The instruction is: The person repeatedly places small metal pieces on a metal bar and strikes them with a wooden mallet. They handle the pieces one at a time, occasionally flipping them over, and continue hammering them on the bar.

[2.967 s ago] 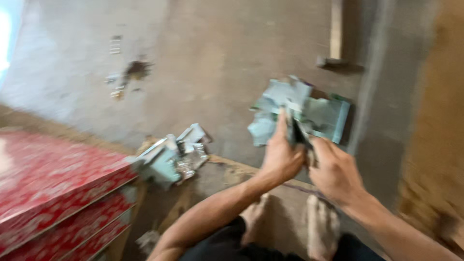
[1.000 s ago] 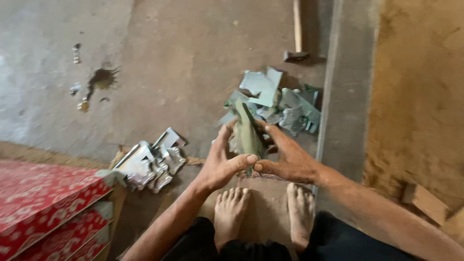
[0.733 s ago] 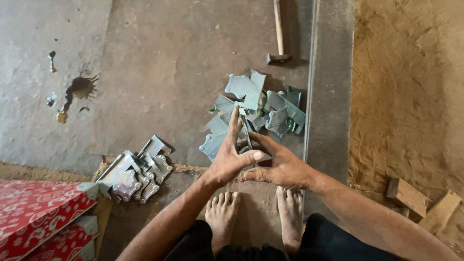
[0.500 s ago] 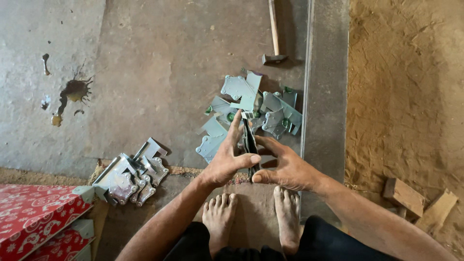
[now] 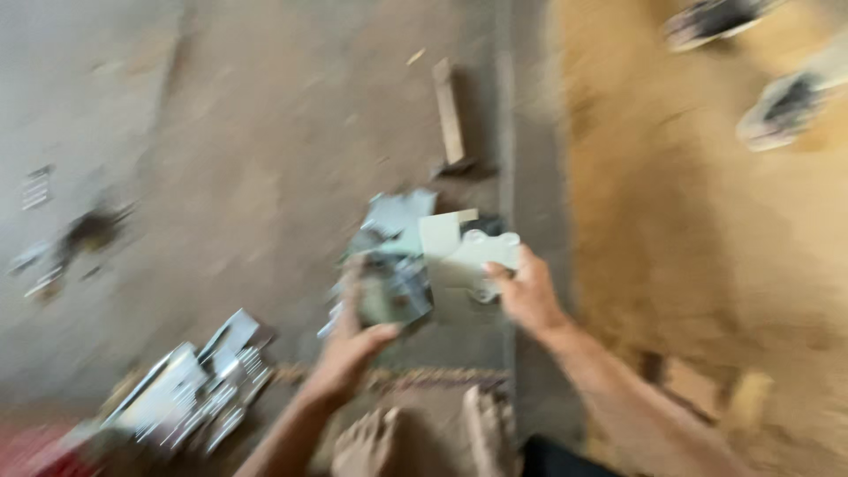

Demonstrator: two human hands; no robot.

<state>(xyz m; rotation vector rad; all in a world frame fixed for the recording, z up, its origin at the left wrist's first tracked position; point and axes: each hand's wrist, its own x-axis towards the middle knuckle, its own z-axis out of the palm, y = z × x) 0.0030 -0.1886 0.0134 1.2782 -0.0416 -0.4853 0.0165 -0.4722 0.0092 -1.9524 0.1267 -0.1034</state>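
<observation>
Blurred view over concrete floor [image 5: 265,159]. Your left hand [image 5: 349,349] closed around small stack of grey-green flat metal plates [image 5: 393,291]; right hand [image 5: 528,296] pinches pale plate [image 5: 473,252] at pile [image 5: 397,221] centre. Keep stack edges squared, grip firm.

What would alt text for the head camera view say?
Blurred view down at a person's left hand holding a pale metal piece and right hand on another piece, over a pile on a concrete floor. Bare feet show below.
</observation>
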